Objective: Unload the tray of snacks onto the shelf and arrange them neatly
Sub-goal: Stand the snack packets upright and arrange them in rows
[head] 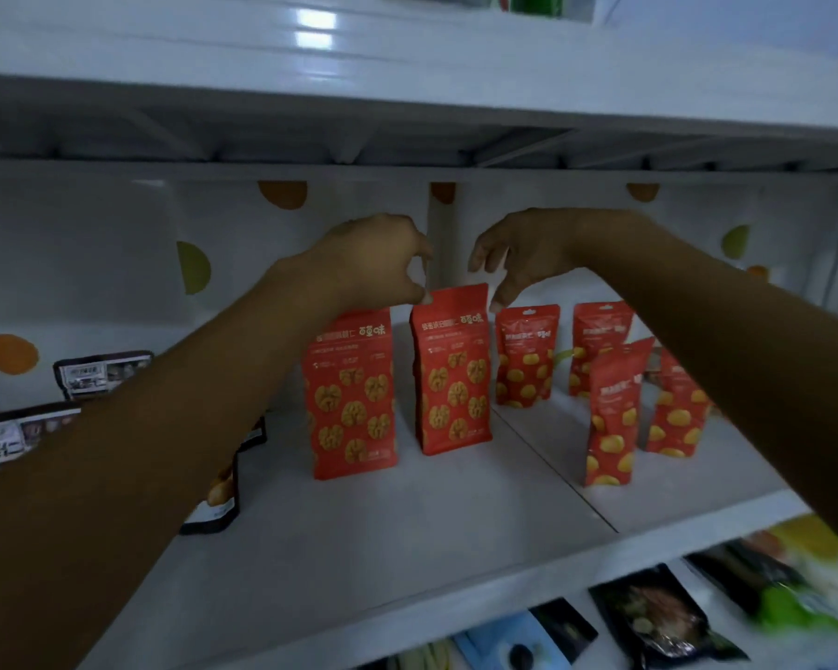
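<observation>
Nearest, on a lower level, lay dark packets (pixel 659 616) in a blur. Above them the white shelf (pixel 456 524) held a black pouch (pixel 214 500) partly behind the left forearm, and to the right four red pouches with yellow nuts (pixel 610 418) stood in two loose pairs. At the middle, two red walnut pouches stood upright side by side: the left pouch (pixel 352 394) slightly nearer, the middle pouch (pixel 451 374) just behind. The left hand (pixel 373 263) hung over the middle pouch's top left corner, fingers loosely curved, thumb tip touching it. The right hand (pixel 528 253) was spread loosely over the other corner, gripping nothing. Behind was a dotted wall (pixel 93 263)
</observation>
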